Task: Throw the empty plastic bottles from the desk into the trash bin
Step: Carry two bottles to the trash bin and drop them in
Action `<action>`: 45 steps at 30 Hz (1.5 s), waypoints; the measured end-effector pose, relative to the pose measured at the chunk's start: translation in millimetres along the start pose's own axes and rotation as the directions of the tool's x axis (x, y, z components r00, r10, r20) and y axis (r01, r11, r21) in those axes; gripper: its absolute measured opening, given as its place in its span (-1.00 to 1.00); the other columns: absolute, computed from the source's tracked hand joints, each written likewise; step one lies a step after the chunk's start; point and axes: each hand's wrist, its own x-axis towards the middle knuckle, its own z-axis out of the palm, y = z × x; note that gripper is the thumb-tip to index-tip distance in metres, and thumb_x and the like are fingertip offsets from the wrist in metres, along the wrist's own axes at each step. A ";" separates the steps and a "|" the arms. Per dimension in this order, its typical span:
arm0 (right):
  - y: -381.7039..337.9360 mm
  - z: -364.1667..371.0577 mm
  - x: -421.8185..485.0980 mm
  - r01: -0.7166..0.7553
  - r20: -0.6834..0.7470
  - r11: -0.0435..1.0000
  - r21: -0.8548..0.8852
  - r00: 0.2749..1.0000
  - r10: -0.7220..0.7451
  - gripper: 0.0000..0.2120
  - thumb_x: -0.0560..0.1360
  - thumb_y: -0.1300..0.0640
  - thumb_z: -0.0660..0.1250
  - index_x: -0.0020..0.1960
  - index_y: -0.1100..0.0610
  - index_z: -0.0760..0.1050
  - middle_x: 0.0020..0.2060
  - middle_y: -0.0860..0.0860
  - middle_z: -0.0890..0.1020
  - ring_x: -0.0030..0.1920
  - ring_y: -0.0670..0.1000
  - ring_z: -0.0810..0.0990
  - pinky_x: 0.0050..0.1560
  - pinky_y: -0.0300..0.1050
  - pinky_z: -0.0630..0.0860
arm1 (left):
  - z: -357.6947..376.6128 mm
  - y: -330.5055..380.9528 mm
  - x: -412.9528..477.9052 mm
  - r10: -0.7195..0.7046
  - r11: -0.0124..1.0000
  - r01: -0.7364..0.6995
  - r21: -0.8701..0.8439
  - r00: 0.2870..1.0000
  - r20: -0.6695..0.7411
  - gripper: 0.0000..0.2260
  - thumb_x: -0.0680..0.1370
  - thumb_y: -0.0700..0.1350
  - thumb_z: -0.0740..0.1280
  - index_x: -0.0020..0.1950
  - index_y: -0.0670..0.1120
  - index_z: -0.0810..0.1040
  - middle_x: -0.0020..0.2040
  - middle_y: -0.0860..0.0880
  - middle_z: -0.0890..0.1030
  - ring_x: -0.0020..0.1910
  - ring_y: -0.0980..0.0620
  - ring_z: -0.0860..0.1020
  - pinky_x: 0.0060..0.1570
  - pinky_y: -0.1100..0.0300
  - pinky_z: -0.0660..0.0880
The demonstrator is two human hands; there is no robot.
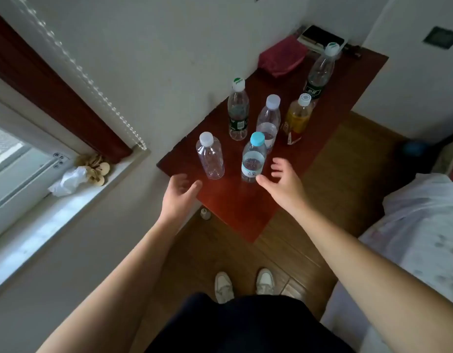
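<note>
Upright at the near end of the desk [235, 210], clear bottle [210, 157] and blue-capped bottle [253, 160] — likely light, thin-walled, easily tipped. Wide and empty, left grip [178, 193] and right grip [281, 182] close beside them — best taken round mid-body.

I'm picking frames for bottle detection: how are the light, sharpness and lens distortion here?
Head view: daylight comes from the window on the left; the desk is dimmer, with a bright reddish patch by the left hand; the wide lens bows wall and desk edges; the label of the blue-capped bottle is too soft to read.
</note>
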 end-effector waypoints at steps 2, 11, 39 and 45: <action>-9.9 8.0 18.3 -0.017 -0.043 0.999 -0.031 0.999 0.015 -0.25 0.36 -0.13 0.52 0.45 0.01 0.30 0.34 -0.06 0.49 0.29 -0.05 0.51 0.16 -0.15 0.46 | 10.8 17.7 22.9 0.007 1.000 -0.007 -0.009 1.000 0.011 -0.27 0.40 0.18 0.49 0.48 -0.02 0.32 0.30 0.02 0.49 0.24 0.04 0.51 0.21 0.07 0.52; -15.8 33.2 34.0 -0.058 -0.103 0.997 -0.048 0.993 0.053 -0.47 0.32 -0.12 0.54 0.20 0.00 0.46 0.06 -0.10 0.64 0.08 -0.03 0.63 0.02 -0.15 0.51 | 44.5 20.3 71.6 -0.021 0.998 0.016 0.061 0.997 0.081 -0.08 0.30 0.11 0.59 0.55 0.03 0.21 0.45 -0.04 0.44 0.38 -0.06 0.45 0.33 -0.11 0.46; 90.5 -11.6 -110.1 0.162 0.586 0.974 -0.159 0.809 -0.039 -0.50 0.35 -0.02 0.57 0.24 -0.04 0.48 0.12 -0.09 0.61 0.07 -0.20 0.59 -0.06 -0.38 0.54 | -33.8 -155.2 -245.1 -0.322 0.943 0.267 -0.197 0.880 -0.350 -0.65 0.39 0.02 0.57 0.12 0.03 0.59 0.01 0.07 0.69 -0.01 0.17 0.65 0.04 0.14 0.56; 50.6 60.1 -128.4 0.463 0.872 0.870 -0.168 0.481 -0.087 -0.46 0.37 -0.09 0.53 0.28 -0.04 0.44 0.14 -0.13 0.59 0.11 -0.13 0.60 -0.10 -0.36 0.52 | -7.0 -207.1 -384.6 -0.618 0.784 0.423 -0.454 0.591 -0.518 -0.54 0.36 0.09 0.57 0.20 0.04 0.56 0.10 0.04 0.67 0.11 0.05 0.61 0.15 0.03 0.54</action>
